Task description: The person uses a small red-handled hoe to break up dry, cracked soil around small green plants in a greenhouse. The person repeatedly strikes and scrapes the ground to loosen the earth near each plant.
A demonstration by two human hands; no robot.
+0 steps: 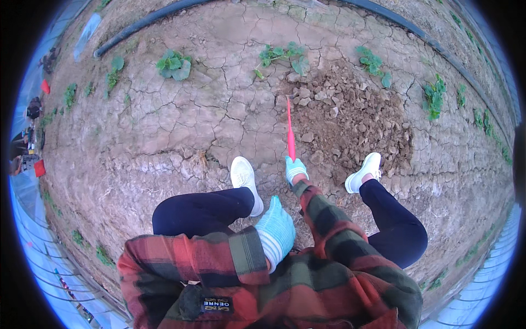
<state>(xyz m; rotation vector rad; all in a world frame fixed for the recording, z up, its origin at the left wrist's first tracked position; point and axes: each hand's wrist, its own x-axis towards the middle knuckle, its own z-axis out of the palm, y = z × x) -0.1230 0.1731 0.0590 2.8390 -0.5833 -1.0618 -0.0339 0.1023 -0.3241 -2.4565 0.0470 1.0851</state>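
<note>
My right hand (295, 168), in a pale turquoise knitted glove, grips the lower end of a red-handled hand digging tool (290, 131). The shaft points away from me, and its small dark head meets the ground at the left edge of a patch of broken, clumpy soil (361, 119). How deep the head sits cannot be made out. My left hand (277, 230), gloved alike, is held near my lap between my knees, its back towards the camera. Its fingers are largely hidden, and no object shows in it. A leafy vine plant (283, 55) grows just beyond the tool's head.
My white shoes (243, 172) stand apart on dry, cracked ground (197, 119). More young plants (174, 65) form a row ahead, with a black hose (394, 18) curving beyond them. Red objects (39, 168) and a partly visible person (16, 164) are at the far left, near plastic sheeting (31, 209).
</note>
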